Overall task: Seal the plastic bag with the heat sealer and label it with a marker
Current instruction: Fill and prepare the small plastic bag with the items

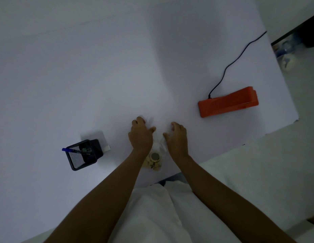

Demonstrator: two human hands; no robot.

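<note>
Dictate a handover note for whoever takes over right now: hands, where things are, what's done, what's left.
Left hand and right hand: both on the far end of the plastic bag, fingers bent; whether they grip it is unclear.
The bag lies on the table near its front edge, contents at the near end.
Heat sealer: to the right, untouched.
Blue marker: in the mesh holder, to the left.
Done: no seal or label visible.
Left: seal, then label.

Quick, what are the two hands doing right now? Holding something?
Left hand: fingers curled, seems to pinch the clear plastic bag near its top.
Right hand: fingers curled, seems to pinch the bag's other side.
</note>
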